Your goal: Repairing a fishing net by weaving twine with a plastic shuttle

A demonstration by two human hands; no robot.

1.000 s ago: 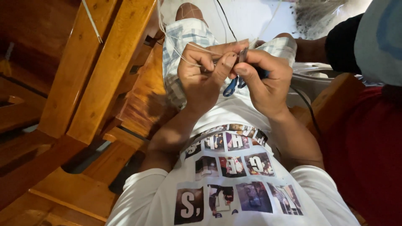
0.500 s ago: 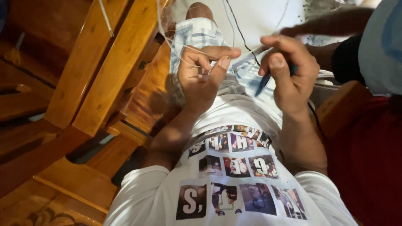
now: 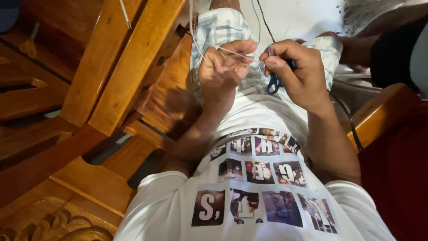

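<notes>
White thread (image 3: 236, 52) between left hand (image 3: 223, 71), right hand (image 3: 296, 73)

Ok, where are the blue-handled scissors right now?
In the head view, the blue-handled scissors sit in the right hand, upper centre of the picture, just right of the left hand pinching the thin white thread, above the plaid shorts.

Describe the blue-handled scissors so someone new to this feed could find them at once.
Start at the white printed T-shirt filling the lower frame, then follow the right arm up to the right hand above the checked shorts. The scissors sit in that hand's grip, their dark blue loops hanging below the fingers, the only blue thing beside the thin white thread.
</notes>
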